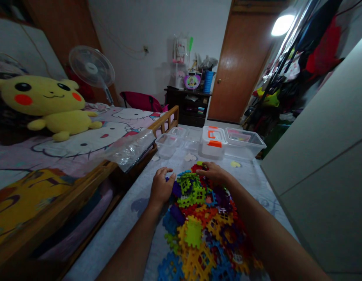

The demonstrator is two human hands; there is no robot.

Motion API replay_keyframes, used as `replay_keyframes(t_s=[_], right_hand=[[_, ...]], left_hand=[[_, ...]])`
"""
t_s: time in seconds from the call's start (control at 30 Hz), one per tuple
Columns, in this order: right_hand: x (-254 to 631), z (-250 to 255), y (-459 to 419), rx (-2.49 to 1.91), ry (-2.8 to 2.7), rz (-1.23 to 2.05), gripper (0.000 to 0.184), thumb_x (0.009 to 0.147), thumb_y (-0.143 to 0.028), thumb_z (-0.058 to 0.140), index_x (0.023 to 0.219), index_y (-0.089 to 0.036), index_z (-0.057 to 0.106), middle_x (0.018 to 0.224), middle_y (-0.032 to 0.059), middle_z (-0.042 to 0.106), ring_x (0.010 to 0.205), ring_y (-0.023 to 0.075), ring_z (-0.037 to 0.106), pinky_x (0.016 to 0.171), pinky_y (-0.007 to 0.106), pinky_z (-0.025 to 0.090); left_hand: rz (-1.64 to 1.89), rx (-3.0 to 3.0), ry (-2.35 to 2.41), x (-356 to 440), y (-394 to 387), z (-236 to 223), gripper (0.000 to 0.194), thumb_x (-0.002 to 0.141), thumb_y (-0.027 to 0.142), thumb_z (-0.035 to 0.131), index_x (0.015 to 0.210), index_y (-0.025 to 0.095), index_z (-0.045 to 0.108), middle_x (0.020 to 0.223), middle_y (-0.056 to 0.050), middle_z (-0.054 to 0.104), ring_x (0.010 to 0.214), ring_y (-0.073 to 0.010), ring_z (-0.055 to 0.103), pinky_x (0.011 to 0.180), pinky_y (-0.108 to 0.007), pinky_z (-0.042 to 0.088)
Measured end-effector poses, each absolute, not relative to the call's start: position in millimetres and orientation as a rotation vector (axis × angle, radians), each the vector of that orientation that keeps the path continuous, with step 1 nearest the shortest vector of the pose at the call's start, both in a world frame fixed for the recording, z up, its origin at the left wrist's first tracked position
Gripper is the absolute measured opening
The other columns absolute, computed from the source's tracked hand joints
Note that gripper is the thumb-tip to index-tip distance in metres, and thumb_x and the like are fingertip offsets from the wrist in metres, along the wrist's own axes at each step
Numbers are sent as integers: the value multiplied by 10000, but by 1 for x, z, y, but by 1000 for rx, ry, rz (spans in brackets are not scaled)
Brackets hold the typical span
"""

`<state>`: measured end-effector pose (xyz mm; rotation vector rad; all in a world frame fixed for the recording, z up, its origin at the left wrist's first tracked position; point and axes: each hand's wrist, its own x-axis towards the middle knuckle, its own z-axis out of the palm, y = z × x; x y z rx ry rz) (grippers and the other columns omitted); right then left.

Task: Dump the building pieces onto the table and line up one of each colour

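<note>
A heap of interlocking plastic lattice tiles point(198, 222) in red, yellow, green, blue and purple, lying loose on a grey printed cloth point(128, 230), straight ahead and between both forearms. Left grip point(161, 186) at the heap's far left edge, half curled and apparently empty, just beside a purple tile point(177, 189). Right grip point(213, 173) over the heap's far end, fingers point(202, 171) draped across red and green tiles (any pinched tile impossible to make out from this angle).

Farther along the same cloth, just past the heap: a small clear bin point(166, 145), a white case point(213, 141) with orange latches, and a wider clear bin point(245, 142) beside the case, with something pink inside. Behind these, more clear containers point(177, 132), hard to separate in the dim light.

To the left, a wooden bed rail point(134, 148) with a crinkled plastic bag point(130, 150) hanging over it, then a bed point(66, 156) with a Hello Kitty sheet and a Pikachu plush point(46, 103) on top. Against the far wall, a pedestal fan point(91, 66), a pink bag point(139, 101) and a dark dresser point(186, 103) crowded with odds and ends. Far right, a wooden door point(242, 66), a bright lamp point(282, 25), hanging clothes point(321, 50) and a pale panel point(315, 164).
</note>
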<state>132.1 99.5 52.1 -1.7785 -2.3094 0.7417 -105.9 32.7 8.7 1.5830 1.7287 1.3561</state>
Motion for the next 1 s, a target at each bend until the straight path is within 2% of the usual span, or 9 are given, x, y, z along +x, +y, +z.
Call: replay_keyframes(t_s=[0.07,0.17,0.27,0.43,0.57,0.67,0.8,0.87,1.0], right_hand=[[121,57,98,-1704,-2389,821,600,822,-700,577,1135,-201,689,1075,100,725,966,267,663,850,341,489],[109,65,94,-1614,-2475,913,589,827,-728,541,1112,-237,698,1021,60,734,903,253,668,798,332,494],[101,69,88,-1524,-2540,918,576,832,-707,549,1100,-217,688,1001,68,720,887,254,656,785,346,494],[97,67,74,-1191,-2484,863,414,780,-408,720,1105,-167,631,1025,74,667,892,217,617,803,334,492],[103,68,55,-1094,-2332,918,277,764,-143,648,1034,-186,610,956,26,667,850,175,614,785,301,485],[117,74,36,-1193,-2257,821,245,748,-53,575,945,-193,616,879,11,661,816,171,611,759,295,469],[147,81,10,-1259,-2196,719,142,791,-109,605,891,-209,595,872,8,653,832,180,607,780,315,460],[162,81,0,-1252,-2196,682,71,823,-186,640,853,-214,582,881,12,640,843,183,601,790,323,462],[186,77,-16,-1342,-2214,573,128,871,-280,629,778,-210,577,908,45,622,861,203,602,814,364,485]], left_hand=[[1252,1558,1741,-108,32,11,244,801,375,590,940,199,686,1081,-115,679,1089,-302,620,1012,-439,441],[1056,1446,1594,-108,29,14,441,809,474,602,1126,170,648,1044,-121,703,987,-303,668,902,-434,500],[1016,1404,1422,-107,27,18,571,782,472,645,1252,152,591,1054,-114,707,999,-288,672,895,-403,505],[1115,1414,1208,-103,24,25,542,746,355,682,1248,170,592,1025,-76,713,1004,-250,666,875,-350,505],[1154,1455,1137,-99,20,31,484,772,340,676,1225,178,619,918,-46,719,905,-216,671,821,-317,502],[1187,1538,1147,-98,16,36,277,778,323,668,1010,174,699,869,-32,710,863,-203,657,821,-309,493],[1208,1611,1235,-98,16,36,160,797,326,637,795,175,688,804,-15,694,815,-195,642,800,-300,486],[1224,1630,1272,-98,16,34,173,803,342,629,798,179,684,802,-10,697,816,-197,648,798,-300,487],[1276,1674,1382,-98,12,42,219,814,391,611,847,187,682,866,-17,716,872,-215,663,845,-323,498]])
